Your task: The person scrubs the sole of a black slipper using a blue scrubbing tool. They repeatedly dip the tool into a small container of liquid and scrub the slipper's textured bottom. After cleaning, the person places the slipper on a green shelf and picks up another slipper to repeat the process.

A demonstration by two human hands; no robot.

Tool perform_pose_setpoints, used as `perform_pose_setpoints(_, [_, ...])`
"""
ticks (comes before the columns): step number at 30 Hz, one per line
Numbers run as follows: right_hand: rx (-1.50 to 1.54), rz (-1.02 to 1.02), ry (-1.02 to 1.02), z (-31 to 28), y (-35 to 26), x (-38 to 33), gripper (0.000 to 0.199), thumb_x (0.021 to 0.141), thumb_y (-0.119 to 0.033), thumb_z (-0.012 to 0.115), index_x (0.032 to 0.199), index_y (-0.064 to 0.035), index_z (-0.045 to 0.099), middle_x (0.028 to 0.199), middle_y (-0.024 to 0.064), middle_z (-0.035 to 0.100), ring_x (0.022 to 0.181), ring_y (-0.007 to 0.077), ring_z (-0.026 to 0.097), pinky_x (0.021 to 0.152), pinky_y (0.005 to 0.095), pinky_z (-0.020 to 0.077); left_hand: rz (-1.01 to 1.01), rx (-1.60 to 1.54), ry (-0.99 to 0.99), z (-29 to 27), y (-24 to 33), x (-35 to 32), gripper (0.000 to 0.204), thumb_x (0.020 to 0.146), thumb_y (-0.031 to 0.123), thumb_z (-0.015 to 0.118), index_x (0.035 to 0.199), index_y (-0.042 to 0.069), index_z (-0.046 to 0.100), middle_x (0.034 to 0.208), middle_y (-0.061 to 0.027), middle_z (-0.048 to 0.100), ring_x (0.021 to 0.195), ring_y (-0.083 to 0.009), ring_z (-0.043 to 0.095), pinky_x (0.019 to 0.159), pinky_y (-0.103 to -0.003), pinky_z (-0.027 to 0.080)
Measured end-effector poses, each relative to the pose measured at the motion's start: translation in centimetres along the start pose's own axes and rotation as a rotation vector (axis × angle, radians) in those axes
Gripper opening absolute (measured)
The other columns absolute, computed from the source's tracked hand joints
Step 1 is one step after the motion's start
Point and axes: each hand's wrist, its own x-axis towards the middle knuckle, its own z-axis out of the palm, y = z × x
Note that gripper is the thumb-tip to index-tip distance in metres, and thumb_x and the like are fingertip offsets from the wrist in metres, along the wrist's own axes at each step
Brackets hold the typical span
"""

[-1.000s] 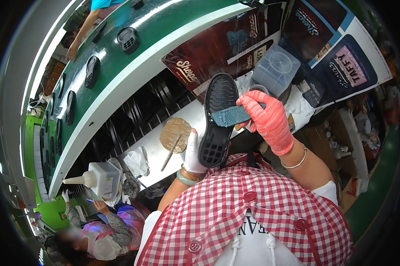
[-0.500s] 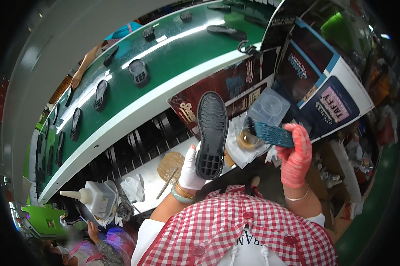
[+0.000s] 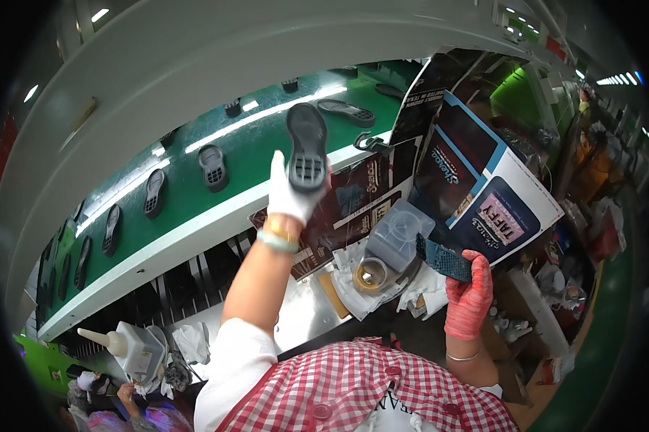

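My left hand [image 3: 288, 198], in a white glove, grips a black shoe sole [image 3: 306, 133] by its heel end. The sole is raised over the near edge of the green conveyor belt [image 3: 184, 198], its toe pointing away from me. Square hollows show in its heel part. Lower on the right, my right hand [image 3: 471, 299], in a red glove, is closed round the end of a dark teal brush [image 3: 447, 261] with a textured back. The brush's far end hangs beside a translucent plastic box [image 3: 400, 230]. Near that box sits a small round tub [image 3: 370, 275] of amber stuff.
More soles [image 3: 213, 167] lie spaced along the belt. A white spouted bottle [image 3: 126, 349] stands at the lower left, near another person's hand [image 3: 126, 392]. Printed cardboard panels [image 3: 515, 209] rise on the right. White paper [image 3: 357, 299] lies under the tub.
My left hand has carried the sole up and away from my body to above the belt's edge. My right hand keeps the brush, slightly lower in view. The view has shifted.
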Motion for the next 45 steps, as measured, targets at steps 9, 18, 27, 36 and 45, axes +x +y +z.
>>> perform_pose_setpoints(9, [-0.032, 0.089, -0.004, -3.3, 0.8, 0.9, 0.025, 0.091, -0.030, 0.055, 0.099, -0.0067, 0.058, 0.077, 0.0009, 0.059, 0.056, 0.0095, 0.055, 0.051, 0.0195, 0.0459, 0.562, 1.386, 0.144, -3.8, 3.9, 4.0, 0.038, 0.087, 0.033, 0.052, 0.114, 0.006, 0.057, 0.098, -0.0131, 0.064, 0.093, -0.0326, 0.060, 0.077, -0.041, 0.050])
perform_pose_setpoints(18, [-0.091, 0.231, -0.144, -4.3, 2.7, -0.2, 0.030, 0.092, -0.034, 0.054, 0.105, -0.0068, 0.056, 0.076, 0.0018, 0.059, 0.055, 0.0089, 0.056, 0.047, 0.0196, 0.0413, 0.067, 2.239, 1.086, -7.3, 17.6, 2.4, 0.068, 0.065, 0.048, 0.058, 0.114, 0.002, 0.058, 0.113, -0.0214, 0.060, 0.110, -0.0314, 0.056, 0.092, -0.036, 0.044])
perform_pose_setpoints(27, [-0.392, 0.288, -0.180, -5.3, 7.3, 0.5, 0.027, 0.091, -0.023, 0.057, 0.109, -0.0044, 0.060, 0.085, 0.0021, 0.061, 0.061, 0.0063, 0.058, 0.050, 0.0156, 0.0408, 0.597, 1.021, 0.122, -5.4, 8.9, -11.8, 0.066, 0.081, 0.014, 0.055, 0.140, 0.005, 0.028, 0.111, -0.0082, 0.045, 0.096, -0.0179, 0.051, 0.082, -0.032, 0.046])
perform_pose_setpoints(36, [-0.739, 0.219, -0.249, -6.3, 17.2, 3.3, 0.028, 0.086, -0.026, 0.064, 0.102, -0.0037, 0.065, 0.079, 0.0016, 0.062, 0.061, 0.0076, 0.056, 0.055, 0.0206, 0.0434, 0.193, 0.513, 0.258, -8.6, -2.9, -23.7, 0.079, 0.070, 0.020, 0.076, 0.134, 0.001, 0.033, 0.110, -0.0067, 0.053, 0.092, -0.0194, 0.058, 0.081, -0.029, 0.050])
perform_pose_setpoints(45, [-0.814, 0.288, -0.259, -6.3, 20.6, 4.8, 0.029, 0.085, -0.026, 0.065, 0.103, -0.0033, 0.064, 0.082, 0.0027, 0.064, 0.063, 0.0081, 0.057, 0.055, 0.0222, 0.0435, -0.108, 0.082, 0.251, -14.4, -5.5, -24.4, 0.070, 0.069, -0.004, 0.049, 0.136, 0.004, 0.032, 0.129, -0.0197, 0.045, 0.120, -0.0359, 0.046, 0.097, -0.054, 0.042])
